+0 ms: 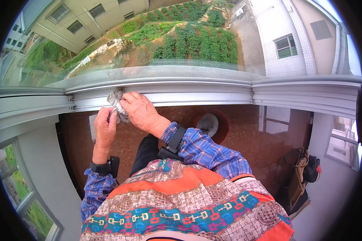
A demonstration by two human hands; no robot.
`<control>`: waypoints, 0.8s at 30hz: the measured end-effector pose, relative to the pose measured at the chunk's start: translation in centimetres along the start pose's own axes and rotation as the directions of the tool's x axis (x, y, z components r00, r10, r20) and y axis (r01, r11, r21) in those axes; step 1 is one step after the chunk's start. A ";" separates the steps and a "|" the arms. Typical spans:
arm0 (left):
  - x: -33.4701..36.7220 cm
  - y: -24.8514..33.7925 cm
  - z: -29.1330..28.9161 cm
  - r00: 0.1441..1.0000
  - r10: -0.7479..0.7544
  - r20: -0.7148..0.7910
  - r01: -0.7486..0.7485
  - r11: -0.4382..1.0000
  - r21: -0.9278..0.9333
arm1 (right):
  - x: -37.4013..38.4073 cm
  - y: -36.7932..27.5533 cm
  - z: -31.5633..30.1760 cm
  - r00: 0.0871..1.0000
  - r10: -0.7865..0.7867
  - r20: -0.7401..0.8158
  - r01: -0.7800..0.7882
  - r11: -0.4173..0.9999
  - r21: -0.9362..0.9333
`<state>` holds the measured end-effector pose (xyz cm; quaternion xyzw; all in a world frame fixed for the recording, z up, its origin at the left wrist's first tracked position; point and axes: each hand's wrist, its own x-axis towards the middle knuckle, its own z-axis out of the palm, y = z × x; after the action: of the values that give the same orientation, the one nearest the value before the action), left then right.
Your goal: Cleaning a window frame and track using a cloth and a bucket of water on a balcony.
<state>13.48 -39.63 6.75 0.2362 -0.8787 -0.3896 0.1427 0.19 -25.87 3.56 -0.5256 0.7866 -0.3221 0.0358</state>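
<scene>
A crumpled grey-white cloth (116,98) is bunched on the white window track (197,97), toward its left part. My right hand (141,113) is closed over the cloth's right side, its fingertips pressed into the folds. Just below and to the left, my left hand (105,127) pinches the lower edge of the cloth between thumb and fingers. Part of the cloth hangs down between both hands, off the track's near edge. What lies under the bunched cloth is hidden.
Glass panes (32,76) frame the track, with green garden rows outside and below. On the shiny brown floor (169,132) stands a round reddish bucket (223,126) with something pale inside. A brown bag-like object (298,180) and a black bag (311,168) sit at the right wall.
</scene>
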 end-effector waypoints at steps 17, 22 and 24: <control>6.0 16.5 22.3 0.491 0.726 0.482 -0.690 0.661 -0.294 | -18.5 14.5 -18.7 0.699 0.610 -0.373 -0.709 0.520 -0.477; 6.0 13.0 18.6 0.690 0.583 0.429 -0.499 0.812 -0.302 | -14.4 11.3 -14.8 0.826 0.449 -0.340 -0.549 0.778 -0.306; 6.2 11.5 17.2 0.711 0.553 0.435 -0.472 0.833 -0.288 | -12.9 10.3 -13.0 0.871 0.394 -0.293 -0.461 0.862 -0.211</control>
<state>-2.75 -25.60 4.54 -0.1390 -0.8821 -0.4491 0.0303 -7.45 -6.33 4.57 -0.2937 0.9193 -0.2548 -0.0614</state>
